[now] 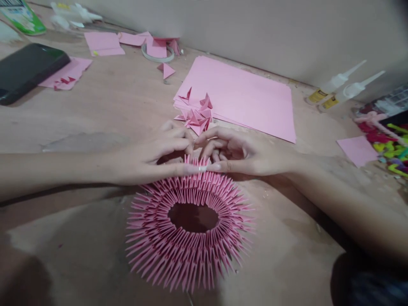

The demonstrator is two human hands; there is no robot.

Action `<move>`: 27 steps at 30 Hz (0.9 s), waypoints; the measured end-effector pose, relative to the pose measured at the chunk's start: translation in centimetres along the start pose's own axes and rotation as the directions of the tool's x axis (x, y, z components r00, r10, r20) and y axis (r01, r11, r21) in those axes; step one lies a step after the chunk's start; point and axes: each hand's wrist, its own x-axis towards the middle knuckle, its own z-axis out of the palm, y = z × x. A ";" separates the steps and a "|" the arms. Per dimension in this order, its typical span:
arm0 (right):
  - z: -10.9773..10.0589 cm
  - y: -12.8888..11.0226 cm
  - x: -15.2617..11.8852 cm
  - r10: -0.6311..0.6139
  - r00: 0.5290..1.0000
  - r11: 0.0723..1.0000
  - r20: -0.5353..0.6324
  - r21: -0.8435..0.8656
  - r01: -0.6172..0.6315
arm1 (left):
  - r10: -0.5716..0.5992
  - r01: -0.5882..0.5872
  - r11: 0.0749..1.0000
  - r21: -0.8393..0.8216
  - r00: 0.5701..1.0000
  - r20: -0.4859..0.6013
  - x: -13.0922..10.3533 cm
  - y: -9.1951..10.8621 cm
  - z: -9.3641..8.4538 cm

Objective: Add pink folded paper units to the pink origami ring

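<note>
A pink ring of folded paper pieces (191,255) lies on the table (95,238), with a dark opening in its middle. At its far edge, my left hand (168,153) closes on the ring from the left, thumb over the upright points. My right hand (231,151) grips the same edge from the right, fingers curled behind and thumb in front. The two thumb tips meet over the ring's points. Just beyond my fingers is a small pile of folded pink triangles (197,117).
Pink paper sheets (242,93) lie behind the hands. Two glue bottles (334,87) stand back right, near colourful pipe cleaners (389,148). A black phone (30,70), tape roll (158,55) and paper scraps (103,43) are back left. A wall (255,29) borders the table.
</note>
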 end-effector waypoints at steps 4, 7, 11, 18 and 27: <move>-0.1 0.0 0.2 -0.011 1.000 1.000 -0.009 -0.013 0.011 | 0.046 -0.046 0.998 -0.040 0.999 -0.008 0.2 -0.5 0.1; -0.2 0.3 0.3 -0.028 1.000 1.000 -0.006 0.004 0.028 | 0.051 -0.051 0.998 -0.027 0.999 -0.005 0.2 -0.4 -0.1; -0.3 0.6 0.6 -0.034 0.999 0.999 -0.034 0.021 0.035 | 0.024 -0.024 1.000 0.012 0.999 0.029 -0.2 0.2 -0.6; -0.6 2.3 0.9 -0.055 0.990 0.987 -0.133 0.140 0.074 | -0.026 0.018 0.995 -0.102 0.996 -0.082 0.7 -0.9 0.1; -0.7 3.4 1.1 -0.306 0.746 0.913 -0.592 -0.404 0.054 | -0.055 0.009 0.958 -0.287 0.987 -0.151 3.8 -0.4 0.0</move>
